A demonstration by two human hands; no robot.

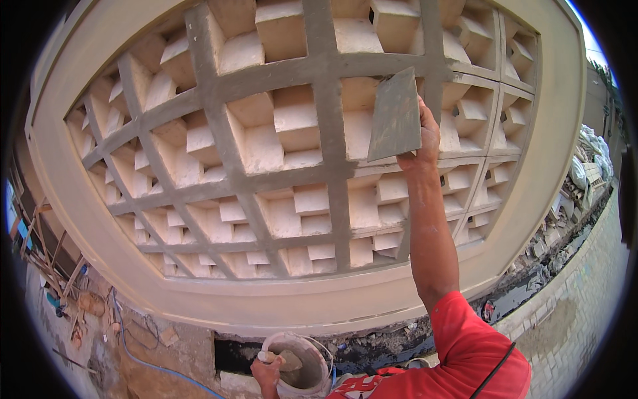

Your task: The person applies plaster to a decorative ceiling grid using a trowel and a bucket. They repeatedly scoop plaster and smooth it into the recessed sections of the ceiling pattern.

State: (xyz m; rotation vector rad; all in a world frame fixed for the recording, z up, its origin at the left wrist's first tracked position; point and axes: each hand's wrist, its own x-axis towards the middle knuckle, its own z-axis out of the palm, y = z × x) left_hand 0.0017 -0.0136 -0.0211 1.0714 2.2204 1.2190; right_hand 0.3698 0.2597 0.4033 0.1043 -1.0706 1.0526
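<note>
My right hand [423, 136] grips a rectangular grey flat plate trowel [392, 118], raised against the pale breeze-block lattice wall [279, 133] at a smeared grey joint strip, right of centre; its fingers are partly behind the plate. Low in the view, my left hand [266, 374] is closed on the handle of a small trowel [290, 361], whose blade is over the mouth of a white bucket [318, 346] with grey residue inside. Grey material covers many joints of the lattice; those on the right side are paler.
A cream frame [179, 299] surrounds the lattice. A dark trench [392, 349] runs along its base. At lower left lie a blue hose [153, 369], timber and debris [90, 302]. On the right are piled sacks and rubble [585, 166] beside a paved strip [565, 319].
</note>
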